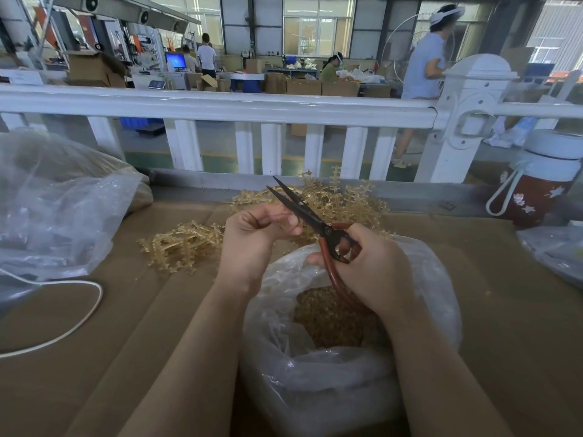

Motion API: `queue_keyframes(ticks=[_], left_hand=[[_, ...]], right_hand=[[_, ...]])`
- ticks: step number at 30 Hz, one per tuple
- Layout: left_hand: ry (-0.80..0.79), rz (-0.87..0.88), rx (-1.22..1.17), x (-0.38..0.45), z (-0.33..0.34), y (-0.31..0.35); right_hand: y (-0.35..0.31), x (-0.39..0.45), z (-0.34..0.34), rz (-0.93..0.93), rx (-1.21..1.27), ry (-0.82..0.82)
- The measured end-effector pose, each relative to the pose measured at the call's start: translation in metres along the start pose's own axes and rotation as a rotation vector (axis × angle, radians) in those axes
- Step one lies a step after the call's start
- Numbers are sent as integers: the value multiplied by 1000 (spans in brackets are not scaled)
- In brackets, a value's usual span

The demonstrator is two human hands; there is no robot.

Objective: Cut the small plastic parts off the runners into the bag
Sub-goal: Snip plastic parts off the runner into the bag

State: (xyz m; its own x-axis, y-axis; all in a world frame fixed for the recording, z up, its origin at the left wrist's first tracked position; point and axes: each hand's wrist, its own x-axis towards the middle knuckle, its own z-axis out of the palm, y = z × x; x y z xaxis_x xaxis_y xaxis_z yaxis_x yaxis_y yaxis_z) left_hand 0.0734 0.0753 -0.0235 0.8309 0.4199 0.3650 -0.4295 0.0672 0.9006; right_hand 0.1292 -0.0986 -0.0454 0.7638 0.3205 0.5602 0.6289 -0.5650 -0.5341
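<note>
My right hand grips the red handles of a pair of black-bladed scissors, blades slightly apart and pointing up and away. My left hand is curled just left of the blades, thumb and fingers pinched together; whatever it pinches is too small to make out. Directly below both hands an open clear plastic bag holds a heap of small amber cut parts. Amber plastic runners lie in a pile behind the hands and in a second pile to the left.
The work surface is brown cardboard. A large clear bag lies at the left, with a white cable in front of it. A red-and-white bottle stands at the right, and a white railing runs behind. People work beyond it.
</note>
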Motion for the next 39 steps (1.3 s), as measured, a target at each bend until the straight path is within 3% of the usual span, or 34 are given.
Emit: queue_keyframes(ticks=[18,39], left_hand=[[-48,80,283,1,0,-2],[-75,8,141,-1,-1,0]], right_hand=[[-3,-1,-4,-50,-38,-2],[1,-1,-1,-72,34,20]])
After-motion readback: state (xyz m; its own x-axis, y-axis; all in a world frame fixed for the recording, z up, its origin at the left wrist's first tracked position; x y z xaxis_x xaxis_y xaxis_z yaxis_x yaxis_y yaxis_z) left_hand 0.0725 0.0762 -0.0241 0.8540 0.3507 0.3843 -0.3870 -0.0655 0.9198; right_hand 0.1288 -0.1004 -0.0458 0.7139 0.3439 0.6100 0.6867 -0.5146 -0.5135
